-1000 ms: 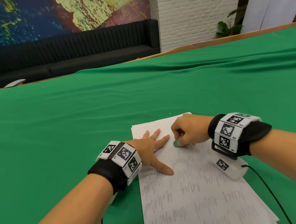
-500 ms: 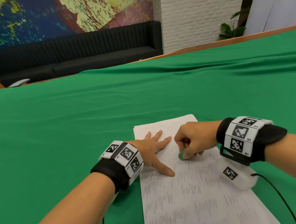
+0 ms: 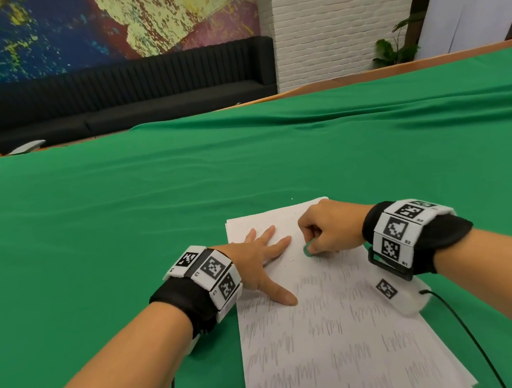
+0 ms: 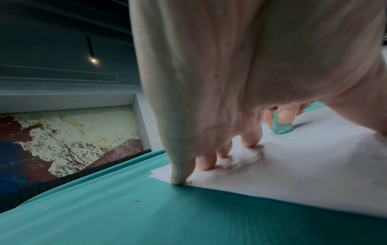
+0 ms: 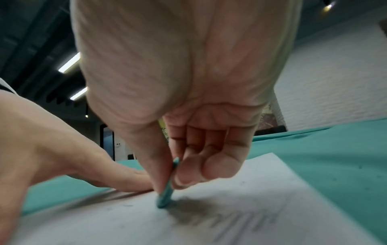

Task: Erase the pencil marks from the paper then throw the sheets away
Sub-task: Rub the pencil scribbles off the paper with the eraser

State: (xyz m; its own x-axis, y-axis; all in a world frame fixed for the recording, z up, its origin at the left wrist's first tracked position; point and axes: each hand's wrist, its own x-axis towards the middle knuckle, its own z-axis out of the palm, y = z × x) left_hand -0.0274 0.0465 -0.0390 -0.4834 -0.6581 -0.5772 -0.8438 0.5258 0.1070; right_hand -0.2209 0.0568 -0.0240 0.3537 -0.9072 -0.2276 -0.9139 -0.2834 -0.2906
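Note:
A small stack of white sheets point(image 3: 334, 339) lies on the green cloth, covered in rows of grey pencil scribbles except for a blank strip at the far end. My left hand point(image 3: 262, 257) lies flat with spread fingers, pressing the paper point(image 4: 303, 174) down near its left edge. My right hand point(image 3: 327, 234) pinches a thin green eraser point(image 3: 307, 251) between thumb and fingers, its lower edge touching the sheet. The right wrist view shows the eraser point(image 5: 166, 194) standing on edge against the scribbles point(image 5: 230, 220). The eraser point(image 4: 281, 127) also shows past my left fingers.
The green cloth point(image 3: 130, 233) spreads wide around the paper, with folds toward the far edge. A black cable point(image 3: 470, 336) trails from my right wrist along the paper's right side. A black sofa point(image 3: 120, 91) and a white brick wall point(image 3: 327, 22) stand beyond the table.
My right hand with the eraser went toward me and to the right, then back away to the edge of the blank strip. The left hand stays pressed on the paper.

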